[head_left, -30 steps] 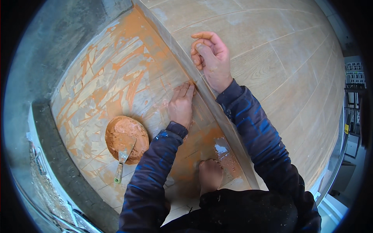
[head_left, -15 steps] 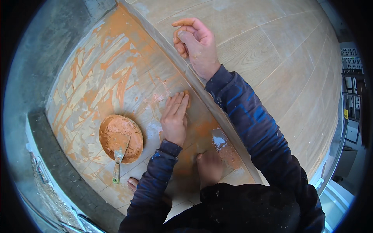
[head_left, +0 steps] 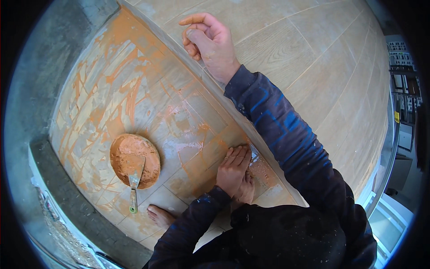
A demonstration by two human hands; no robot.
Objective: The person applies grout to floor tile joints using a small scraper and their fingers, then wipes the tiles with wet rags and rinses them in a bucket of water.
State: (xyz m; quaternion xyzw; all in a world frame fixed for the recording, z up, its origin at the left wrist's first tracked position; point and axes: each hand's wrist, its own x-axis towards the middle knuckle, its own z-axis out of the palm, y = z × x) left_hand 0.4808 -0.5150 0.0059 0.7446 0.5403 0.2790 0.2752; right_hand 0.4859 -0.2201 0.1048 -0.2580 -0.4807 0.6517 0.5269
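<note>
Tiled floor [head_left: 165, 199] spreads left of the left grip [head_left: 234, 168], widely coated with orange paste [head_left: 134, 31]; several joints there look filled, but thick, uneven streaks remain, heaviest well ahead and leftward. The bowl [head_left: 113, 154], leftward too, holds more paste, a scraper [head_left: 135, 181] leaning inside. The left grip lies flat, its underside hidden, so whether it holds anything is unclear; well ahead, the right grip [head_left: 210, 45] curls loosely, visibly empty.

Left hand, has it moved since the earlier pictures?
Yes: judged against the bowl on the floor, the left hand has moved rightward and closer to the person's body.
</note>
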